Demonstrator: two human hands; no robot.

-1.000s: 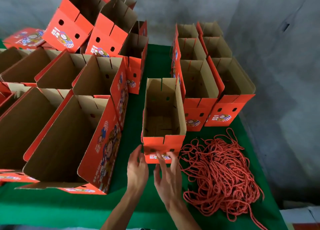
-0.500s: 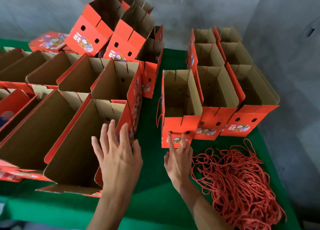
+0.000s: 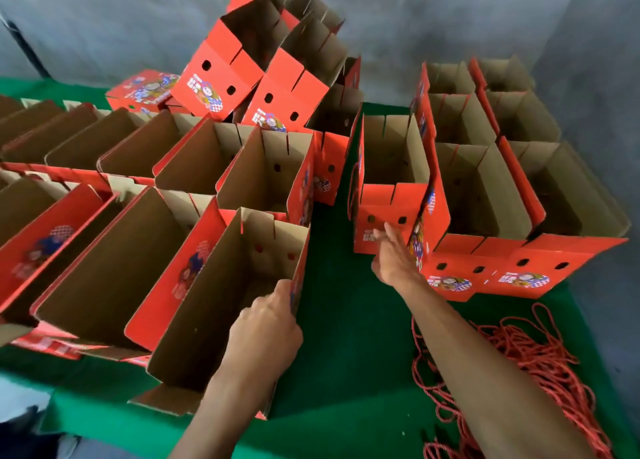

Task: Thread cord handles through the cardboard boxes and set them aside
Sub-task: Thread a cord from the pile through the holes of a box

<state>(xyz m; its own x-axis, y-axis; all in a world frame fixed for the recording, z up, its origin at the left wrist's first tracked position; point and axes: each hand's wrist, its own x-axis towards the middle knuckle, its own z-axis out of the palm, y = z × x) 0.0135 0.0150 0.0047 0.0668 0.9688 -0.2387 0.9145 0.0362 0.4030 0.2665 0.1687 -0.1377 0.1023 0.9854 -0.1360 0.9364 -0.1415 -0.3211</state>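
Green tabletop [image 3: 339, 320]; my left hand [image 3: 266, 327] grips the near box [image 3: 221, 306] wall, long axis running away; right hand [image 3: 394, 257], fingers straight, touches the finished box [image 3: 388, 212] ahead-right

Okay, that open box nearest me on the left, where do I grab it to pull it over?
Grip the nearest open box by its right side wall's top edge, coming from above. The top is open, so fingers can hook inside, as the left hand does now. That wall faces bare green cloth; another box crowds the left.
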